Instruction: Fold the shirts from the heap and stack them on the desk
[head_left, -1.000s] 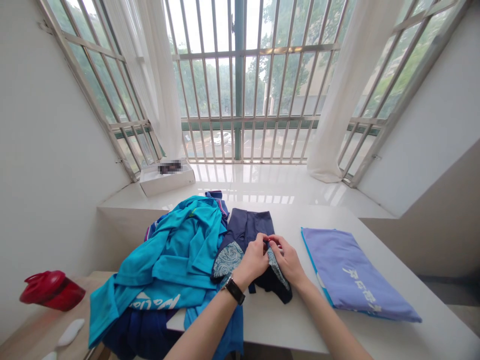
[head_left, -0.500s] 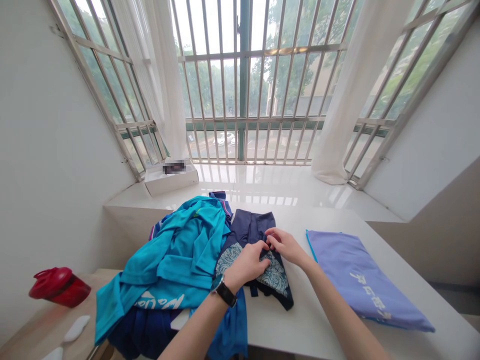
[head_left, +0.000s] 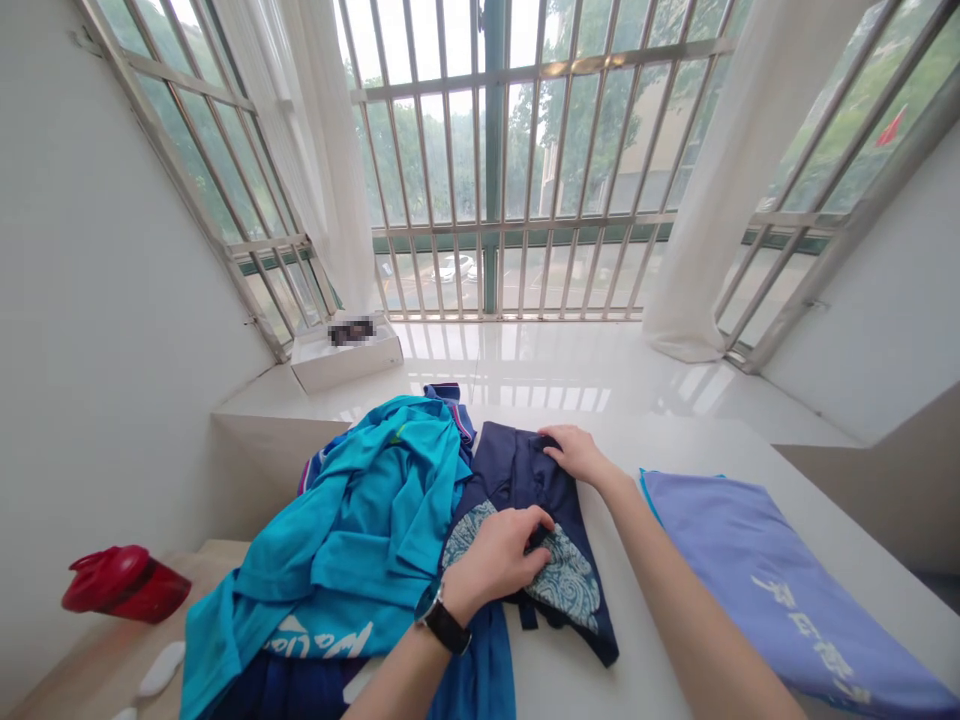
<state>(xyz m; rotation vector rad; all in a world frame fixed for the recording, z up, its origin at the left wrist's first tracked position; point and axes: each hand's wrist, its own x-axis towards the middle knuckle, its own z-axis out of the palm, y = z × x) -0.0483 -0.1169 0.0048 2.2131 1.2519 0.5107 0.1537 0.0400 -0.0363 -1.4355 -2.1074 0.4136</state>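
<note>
A navy garment with paisley panels (head_left: 532, 480) lies on the white table in front of me. My left hand (head_left: 504, 555), with a black-strapped watch on the wrist, pinches its cloth near the middle, between the two patterned panels. At the garment's upper right edge, my right hand (head_left: 579, 455) has its fingers curled onto the fabric. To the left is a rumpled turquoise shirt (head_left: 360, 500) with white lettering, heaped over other blue clothes and touching the navy garment. A folded lavender garment (head_left: 757, 560) with white characters lies flat to the right.
A red bottle (head_left: 127, 582) and a white object (head_left: 161, 668) are on a wooden surface at lower left. An open white box (head_left: 349, 362) stands on the sill. Behind are a barred window and white curtains (head_left: 690, 250).
My right hand has moved away from my left, up to the garment's upper right edge. The navy cloth looks more spread out. The view has shifted slightly.
</note>
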